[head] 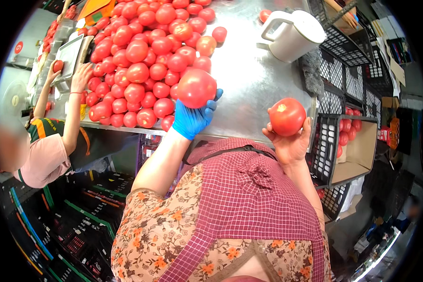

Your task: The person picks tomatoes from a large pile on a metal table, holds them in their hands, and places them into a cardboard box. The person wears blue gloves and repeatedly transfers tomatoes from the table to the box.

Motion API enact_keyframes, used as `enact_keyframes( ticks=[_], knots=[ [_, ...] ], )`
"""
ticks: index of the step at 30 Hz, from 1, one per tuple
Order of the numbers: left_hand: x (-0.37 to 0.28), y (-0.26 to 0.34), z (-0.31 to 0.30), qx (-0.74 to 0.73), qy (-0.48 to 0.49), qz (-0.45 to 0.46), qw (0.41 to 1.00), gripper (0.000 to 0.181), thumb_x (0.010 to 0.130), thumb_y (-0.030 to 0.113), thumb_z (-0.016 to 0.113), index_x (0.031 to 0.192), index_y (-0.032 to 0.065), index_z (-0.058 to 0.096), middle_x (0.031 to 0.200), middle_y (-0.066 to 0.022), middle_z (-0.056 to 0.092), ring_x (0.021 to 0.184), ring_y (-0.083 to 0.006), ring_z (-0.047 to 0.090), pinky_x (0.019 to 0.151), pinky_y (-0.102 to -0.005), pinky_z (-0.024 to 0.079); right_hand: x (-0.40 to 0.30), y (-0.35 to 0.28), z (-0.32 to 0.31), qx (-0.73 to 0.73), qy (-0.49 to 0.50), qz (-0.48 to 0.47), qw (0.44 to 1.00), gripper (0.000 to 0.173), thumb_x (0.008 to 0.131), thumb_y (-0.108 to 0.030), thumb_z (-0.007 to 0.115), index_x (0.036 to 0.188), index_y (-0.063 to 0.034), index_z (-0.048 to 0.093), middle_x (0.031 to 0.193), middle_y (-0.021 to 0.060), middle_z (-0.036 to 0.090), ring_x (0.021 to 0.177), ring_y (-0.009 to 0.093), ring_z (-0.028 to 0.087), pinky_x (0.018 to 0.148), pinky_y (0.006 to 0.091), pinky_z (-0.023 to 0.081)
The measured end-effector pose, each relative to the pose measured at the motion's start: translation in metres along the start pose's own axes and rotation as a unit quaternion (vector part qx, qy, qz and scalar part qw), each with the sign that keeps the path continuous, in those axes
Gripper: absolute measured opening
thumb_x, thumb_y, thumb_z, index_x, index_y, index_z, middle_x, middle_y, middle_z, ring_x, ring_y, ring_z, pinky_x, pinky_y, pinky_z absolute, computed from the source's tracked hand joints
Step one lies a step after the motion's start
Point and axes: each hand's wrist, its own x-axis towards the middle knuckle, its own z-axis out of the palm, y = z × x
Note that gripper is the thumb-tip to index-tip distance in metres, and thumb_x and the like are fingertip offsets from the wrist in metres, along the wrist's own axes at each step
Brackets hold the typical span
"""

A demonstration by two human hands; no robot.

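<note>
In a blue disposable glove, my left hand (pixel 193 120) holds a large red tomato (pixel 197 88) at the near side of a big heap of tomatoes (pixel 137 70). The heap covers the left part of a metal table (pixel 239 77). My right hand (pixel 290 148), without a glove, grips another red tomato (pixel 287 116) from below, its stem scar facing up. This second tomato is over the table's near right corner. Both are raised in front of my checked apron (pixel 253 183).
A white lidded mug (pixel 293 35) stands on the table's far right. Beyond the right edge, a black plastic crate (pixel 326 148) with a cardboard lining contains tomatoes. At left, a co-worker's hand (pixel 81 75) is beside a grey tray (pixel 69 56); the other holds a tomato. Stacked crates (pixel 81 225) stand behind.
</note>
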Motion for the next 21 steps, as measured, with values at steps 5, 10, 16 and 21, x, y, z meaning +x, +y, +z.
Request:
enact_keyframes(
  ticks=[5,10,16,21],
  knots=[
    [-0.018,0.048,0.017,0.101,0.005,0.127,0.987,0.059,0.092,0.047,0.049,0.135,0.0066,0.045,0.128,-0.0264,0.052,0.098,-0.0374,0.062,0.079,-0.0466,0.057,-0.002,0.003,0.000,0.012,-0.016,0.030,0.999,0.079,0.085,-0.065,0.055,0.134,-0.0048,0.043,0.124,0.0202,0.056,0.083,0.031,0.062,0.077,0.0506,0.057],
    [-0.042,0.142,0.055,0.231,0.060,0.363,0.901,0.049,0.094,0.040,0.049,0.124,0.0030,0.052,0.116,-0.0205,0.060,0.100,-0.0369,0.062,0.084,-0.0493,0.056,-0.003,0.005,0.000,-0.009,0.007,0.043,0.999,0.081,0.085,-0.070,0.050,0.139,-0.0092,0.042,0.131,0.0228,0.052,0.080,0.030,0.063,0.072,0.0457,0.057],
    [-0.067,0.250,0.078,0.325,0.095,0.521,0.783,0.034,0.093,0.026,0.051,0.120,0.0060,0.056,0.119,-0.0132,0.063,0.109,-0.0280,0.060,0.094,-0.0502,0.050,0.010,0.005,-0.017,0.031,0.002,0.089,0.996,0.081,0.086,-0.074,0.042,0.136,-0.0108,0.044,0.119,0.0174,0.059,0.084,0.031,0.062,0.076,0.0497,0.055],
    [-0.100,0.300,0.083,0.247,0.263,0.560,0.746,0.048,0.092,0.028,0.048,0.133,0.0034,0.049,0.133,-0.0195,0.052,0.118,-0.0402,0.053,0.093,-0.0556,0.051,0.007,0.000,0.007,0.042,-0.006,0.092,0.995,0.081,0.089,-0.074,0.032,0.135,-0.0076,0.044,0.124,0.0251,0.055,0.074,0.028,0.062,0.069,0.0443,0.052]
  ],
)
